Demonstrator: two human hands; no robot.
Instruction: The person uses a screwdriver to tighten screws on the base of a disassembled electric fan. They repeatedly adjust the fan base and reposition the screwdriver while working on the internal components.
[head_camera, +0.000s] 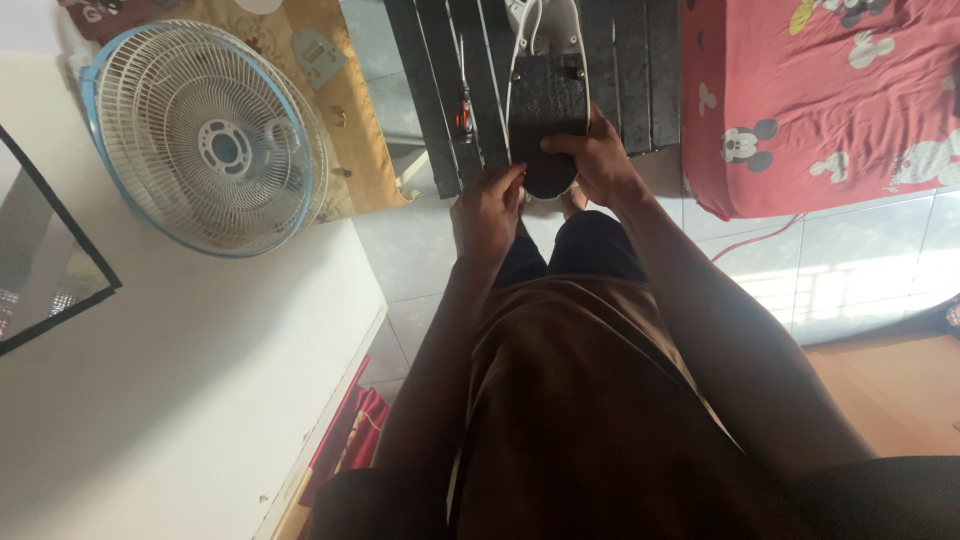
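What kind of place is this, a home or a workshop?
Probably a room in a home: a bed with a red cartoon-print sheet, a tiled floor and a standing fan. Both hands hold a dark flat part.

black base (547, 105): matt, rough plastic | fan grille (205, 135): glossy wire | floor tiles (850, 260): glossy | bedsheet (830, 90): cloth

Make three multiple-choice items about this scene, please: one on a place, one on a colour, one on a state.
1. Where does the screwdriver lie?
A. on the dark slatted table
B. on the bed
C. inside the fan

2. What colour is the rim of the fan?
A. red
B. light blue
C. black

3. What is the state of the black base plate?
A. untouched
B. gripped by both hands
C. on the floor

Answers: 1 A, it rests on the slats; 2 B, blue ring around the white grille; 3 B, left hand and right hand grip it.
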